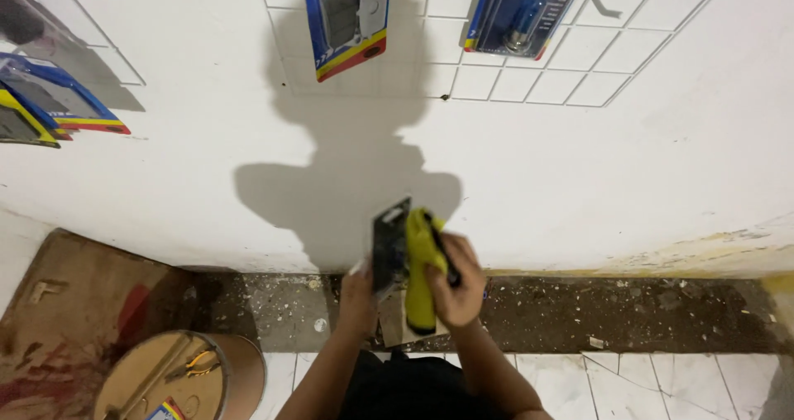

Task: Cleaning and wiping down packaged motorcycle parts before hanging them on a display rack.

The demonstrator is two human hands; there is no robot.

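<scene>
A: Where do things stand?

B: Your right hand is wrapped tight around a yellow tool with a black grip, held upright in front of the white wall. Your left hand pinches the lower edge of a dark flat plate, pressed right beside the tool's head.

A: So which step is this?

B: It looks like you are lining the plate up against the tool, though the shadow makes the contact hard to read. Above, packaged parts hang on a wire grid.

A: And the next move?

B: I'd judge it calls for a steady left hand so the plate doesn't slip. Mind the rubble strip below and the round bucket at your left.
</scene>
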